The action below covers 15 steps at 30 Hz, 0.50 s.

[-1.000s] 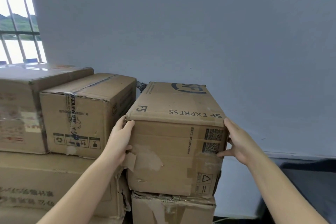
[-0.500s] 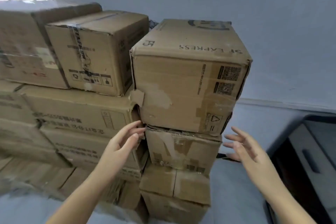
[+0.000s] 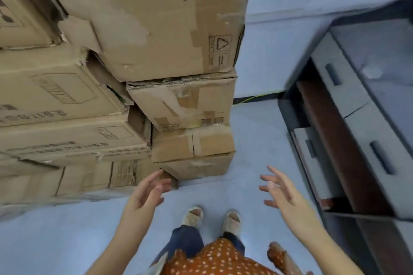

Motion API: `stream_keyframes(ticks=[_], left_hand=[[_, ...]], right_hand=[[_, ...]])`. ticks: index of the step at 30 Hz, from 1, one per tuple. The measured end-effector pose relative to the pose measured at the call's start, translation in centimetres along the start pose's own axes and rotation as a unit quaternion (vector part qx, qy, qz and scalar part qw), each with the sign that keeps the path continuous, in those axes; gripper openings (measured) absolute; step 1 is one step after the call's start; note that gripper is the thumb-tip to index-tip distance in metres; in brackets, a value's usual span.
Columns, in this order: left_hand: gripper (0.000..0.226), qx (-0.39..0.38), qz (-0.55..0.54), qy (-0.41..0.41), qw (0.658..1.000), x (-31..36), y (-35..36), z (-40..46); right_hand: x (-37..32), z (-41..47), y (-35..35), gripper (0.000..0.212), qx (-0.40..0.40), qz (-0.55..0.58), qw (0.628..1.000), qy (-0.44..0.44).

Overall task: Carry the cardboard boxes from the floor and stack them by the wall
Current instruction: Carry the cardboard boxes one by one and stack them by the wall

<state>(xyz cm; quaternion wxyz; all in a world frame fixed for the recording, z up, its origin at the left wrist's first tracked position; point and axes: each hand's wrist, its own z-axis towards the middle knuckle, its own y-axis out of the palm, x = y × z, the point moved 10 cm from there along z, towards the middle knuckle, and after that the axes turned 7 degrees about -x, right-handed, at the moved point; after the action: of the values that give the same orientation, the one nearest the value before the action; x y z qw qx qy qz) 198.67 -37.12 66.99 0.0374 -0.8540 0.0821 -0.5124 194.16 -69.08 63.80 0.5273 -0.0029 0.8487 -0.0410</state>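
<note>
A tall column of cardboard boxes stands against the wall. Its top box (image 3: 156,18), with torn paper on its front and a recycling mark at the lower right, rests on a smaller box (image 3: 185,102), which sits on two more boxes (image 3: 194,145) down to the floor. Wider boxes (image 3: 55,96) are stacked to the left. My left hand (image 3: 145,194) hangs free with fingers spread near the foot of the column. My right hand (image 3: 283,194) is also free and spread, over the floor. Neither hand touches a box.
A grey cabinet (image 3: 357,107) with drawers and dark handles stands at the right, close to the column. The pale blue floor (image 3: 252,140) runs between the boxes and the cabinet. My feet (image 3: 210,219) stand just in front of the stack.
Both hands let go of the top box and dropped away from it, fingers spread. The view tilted down from the wall to the floor and my feet.
</note>
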Motion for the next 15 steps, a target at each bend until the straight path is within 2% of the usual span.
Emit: stream_keyframes(ticks=[4, 7, 11, 15], left_hand=[[0.028, -0.1, 0.068, 0.002, 0.993, 0.0, 1.7, 1.5], [0.028, -0.193, 0.127, 0.016, 0.973, 0.7, 2.9, 3.4], [0.028, -0.315, 0.208, 0.079, 0.923, 3.0, 4.6, 5.5], [0.025, -0.416, 0.244, 0.107, 0.87, 3.7, 7.3, 5.7]], right_hand=[[3.0, -4.4, -0.1, 0.03, 0.097, 0.029, 0.994, 0.04], [4.6, -8.5, 0.5, 0.023, 0.219, 0.073, 0.971, 0.057], [6.6, -15.1, 3.7, 0.021, 0.392, 0.16, 0.904, 0.065], [9.4, -22.2, 9.5, 0.023, 0.516, 0.242, 0.819, 0.073]])
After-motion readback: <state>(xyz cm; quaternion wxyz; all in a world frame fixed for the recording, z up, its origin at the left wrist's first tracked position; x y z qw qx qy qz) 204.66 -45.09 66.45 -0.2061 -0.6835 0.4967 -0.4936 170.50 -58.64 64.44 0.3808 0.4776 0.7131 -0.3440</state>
